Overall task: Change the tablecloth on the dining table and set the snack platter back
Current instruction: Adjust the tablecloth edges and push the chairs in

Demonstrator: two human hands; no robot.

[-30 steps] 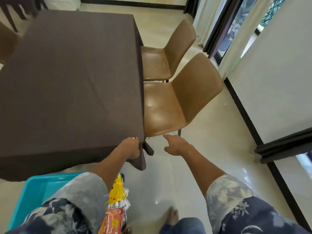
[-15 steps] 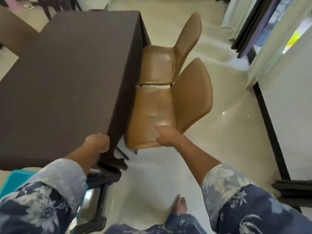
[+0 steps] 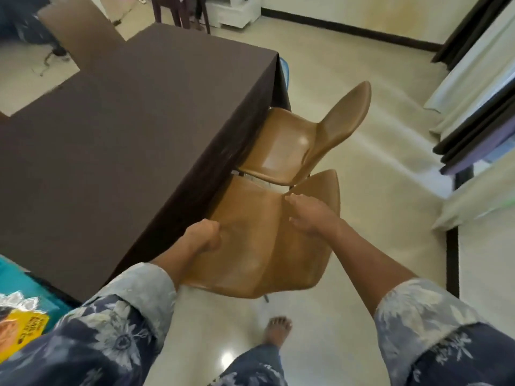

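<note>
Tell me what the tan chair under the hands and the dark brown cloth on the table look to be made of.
Tan moulded chair: smooth leather or faux leather, semi-gloss, judging by soft highlights and a crease; which one is unclear. Dark brown tablecloth: matte woven fabric, no shine, hanging straight at the edge. Left hand and right hand both rest on the seat.

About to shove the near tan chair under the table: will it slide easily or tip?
The near tan chair probably slides easily: the floor is glossy tile. It looks like a thin moulded shell, so likely light. Both hands, left hand and right hand, sit on the seat, which should limit tipping.
</note>
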